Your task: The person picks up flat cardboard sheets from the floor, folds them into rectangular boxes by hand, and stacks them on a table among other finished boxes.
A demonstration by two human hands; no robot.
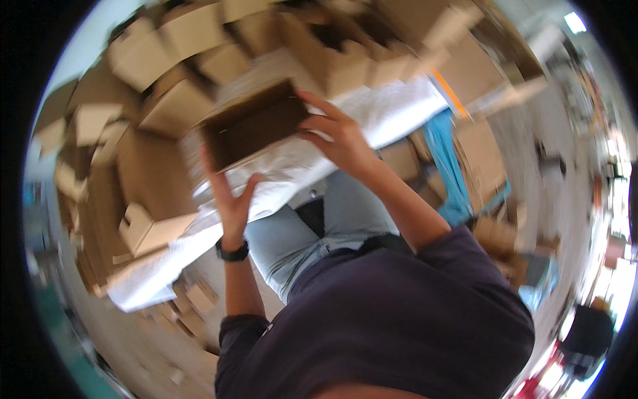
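An open-topped brown cardboard box is held up between my two hands, its dark inside facing me. My left hand grips the near left corner, thumb apart from the fingers. My right hand is closed on the right end, with fingers along the wall. White plastic sheeting covers the work surface just beneath the box. A dark band circles my left wrist. The picture is somewhat blurred.
Several open cardboard boxes crowd the far side, and more stand at the left. Blue plastic hangs at the right beside a carton. Cardboard pieces lie on the floor at the lower left.
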